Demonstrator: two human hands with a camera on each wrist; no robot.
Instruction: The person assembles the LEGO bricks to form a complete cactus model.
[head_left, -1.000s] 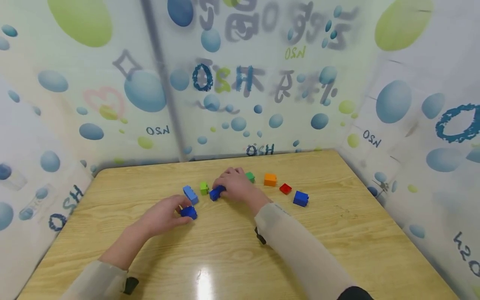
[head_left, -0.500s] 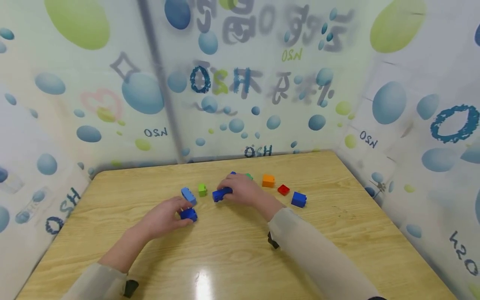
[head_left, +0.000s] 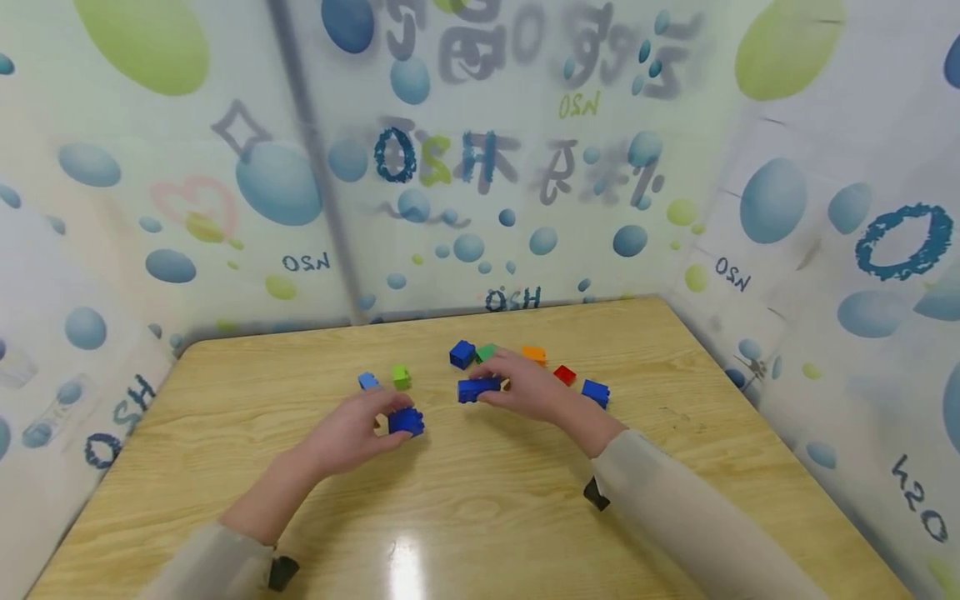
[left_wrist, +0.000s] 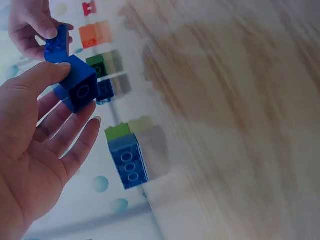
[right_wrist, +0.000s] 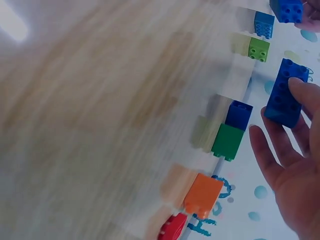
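Observation:
In the head view my left hand [head_left: 345, 433] pinches a blue building brick [head_left: 406, 422] between thumb and fingers, its studs facing right. The left wrist view shows the hollow underside of this blue brick [left_wrist: 82, 90]. To the right, my right hand [head_left: 528, 383] grips a longer blue brick [head_left: 477, 390]. Rows of studs on that longer brick [right_wrist: 285, 95] face the right wrist camera, with the thumb on its side. Both bricks appear held above the table, apart from each other in the head view.
Behind the hands on the wooden table [head_left: 450, 517] lie bricks: light blue [head_left: 368, 381], lime green [head_left: 401, 377], dark blue [head_left: 462, 354], green [head_left: 486, 353], orange [head_left: 534, 354], red [head_left: 565, 375] and blue [head_left: 596, 392]. A patterned curtain [head_left: 420, 267] borders the far edge.
My right hand has moved right with the longer blue brick, uncovering the dark blue brick beside the green one. My left hand has shifted right with its brick, seemingly raised.

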